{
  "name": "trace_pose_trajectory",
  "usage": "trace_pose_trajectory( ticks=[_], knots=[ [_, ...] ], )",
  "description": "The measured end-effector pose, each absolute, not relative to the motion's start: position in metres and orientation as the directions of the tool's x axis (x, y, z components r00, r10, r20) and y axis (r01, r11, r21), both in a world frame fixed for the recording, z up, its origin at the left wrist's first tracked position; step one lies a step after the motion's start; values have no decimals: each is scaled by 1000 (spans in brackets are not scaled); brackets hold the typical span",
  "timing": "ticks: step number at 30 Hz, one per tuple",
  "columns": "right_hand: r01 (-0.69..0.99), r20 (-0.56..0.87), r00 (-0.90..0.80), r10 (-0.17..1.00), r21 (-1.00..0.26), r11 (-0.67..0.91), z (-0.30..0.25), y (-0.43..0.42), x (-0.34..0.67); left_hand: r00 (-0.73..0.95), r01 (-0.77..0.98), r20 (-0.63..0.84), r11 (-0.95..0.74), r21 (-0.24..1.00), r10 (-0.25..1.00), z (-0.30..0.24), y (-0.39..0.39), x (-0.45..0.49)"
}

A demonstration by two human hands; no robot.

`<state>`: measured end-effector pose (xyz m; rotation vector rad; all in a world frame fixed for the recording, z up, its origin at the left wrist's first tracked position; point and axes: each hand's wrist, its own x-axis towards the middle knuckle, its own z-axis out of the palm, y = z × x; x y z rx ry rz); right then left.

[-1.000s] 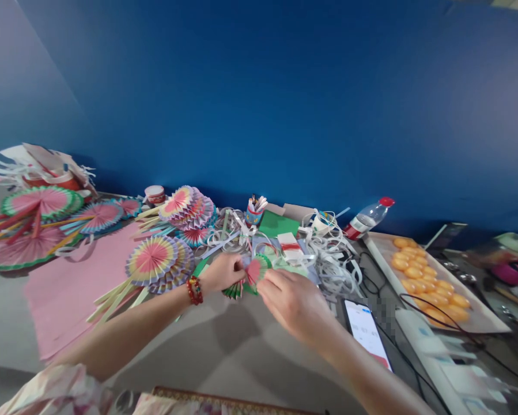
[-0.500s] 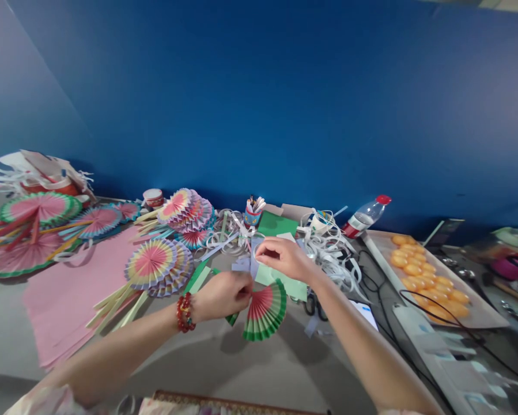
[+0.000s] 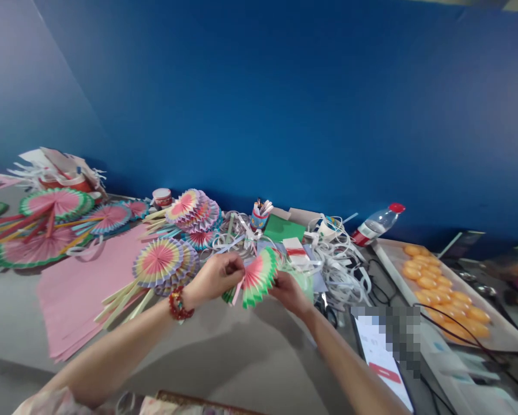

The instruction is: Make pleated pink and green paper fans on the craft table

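Observation:
A pleated paper fan (image 3: 259, 279), pink at the centre with a green zigzag edge, is held up over the grey table. My left hand (image 3: 218, 278), with a red bead bracelet at the wrist, pinches the narrow end of its folds. My right hand (image 3: 288, 292) grips the fan's outer right side; its fingertips are partly hidden behind the pleats. Beyond the hands lie a green paper sheet (image 3: 283, 229), a white-and-red small box (image 3: 295, 251) and a tangle of white paper strips (image 3: 339, 268). Dark-handled scissors (image 3: 326, 314) rest to the right of my right hand.
Finished fans (image 3: 160, 264) with pale sticks lie on pink paper sheets (image 3: 81, 294) at left. A pen cup (image 3: 259, 218) stands near the blue wall. To the right are a bottle (image 3: 377, 225), a phone (image 3: 377, 351), black cables and a tray (image 3: 507, 340) of orange balls.
My right hand has come down from above the paper pile and taken hold of the fan. The fan is lifted and turned, and the view has shifted slightly.

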<state>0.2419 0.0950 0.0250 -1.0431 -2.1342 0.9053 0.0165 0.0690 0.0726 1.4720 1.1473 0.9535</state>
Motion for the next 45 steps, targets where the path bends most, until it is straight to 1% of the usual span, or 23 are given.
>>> trace_pose_trajectory(
  ticks=[3, 6, 9, 14, 18, 20, 21, 24, 25, 28, 32, 34, 37, 39, 45],
  knots=[
    [425, 211, -482, 851, -792, 438, 27, 85, 243, 216, 57, -94, 83, 995, 972, 62, 87, 11],
    [442, 238, -429, 871, -786, 432, 36, 76, 241, 261, -41, -172, 189, 981, 950, 54, 99, 11],
    [476, 279, -403, 872, -750, 460, 43, 71, 240, 296, -111, -225, 268, 957, 928, 51, 105, 12],
    [532, 324, -397, 859, -681, 503, 47, 70, 241, 313, -174, -237, 300, 938, 920, 51, 106, 11],
    [554, 363, -434, 824, -615, 562, 48, 69, 240, 303, -165, -222, 280, 946, 927, 49, 106, 11],
    [580, 390, -474, 790, -538, 612, 51, 66, 239, 290, -135, -211, 259, 957, 933, 47, 106, 12],
    [607, 398, -506, 765, -467, 644, 53, 65, 238, 281, -115, -204, 244, 963, 938, 45, 107, 12],
    [673, 388, -612, 689, -202, 712, 61, 59, 235, 249, -37, -179, 194, 980, 952, 39, 109, 14],
    [678, 379, -636, 672, -142, 722, 64, 58, 234, 241, -6, -171, 178, 984, 955, 37, 110, 15],
    [653, 355, -704, 615, -16, 757, 74, 54, 227, 226, 109, -147, 125, 986, 963, 31, 112, 16],
    [611, 317, -782, 537, 217, 761, 88, 52, 217, 221, 285, -91, 25, 958, 971, 28, 113, 16],
    [600, 308, -794, 523, 264, 755, 95, 51, 214, 223, 367, -49, -38, 929, 974, 29, 113, 15],
    [589, 291, -804, 518, 270, 762, 103, 51, 212, 231, 473, 26, -135, 871, 973, 35, 108, 15],
    [597, 284, -796, 535, 226, 769, 109, 52, 211, 247, 529, 68, -193, 827, 967, 41, 102, 17],
    [669, 284, -697, 658, -71, 740, 129, 75, 216, 330, 629, 128, -319, 709, 935, 56, 82, 25]
  ],
)
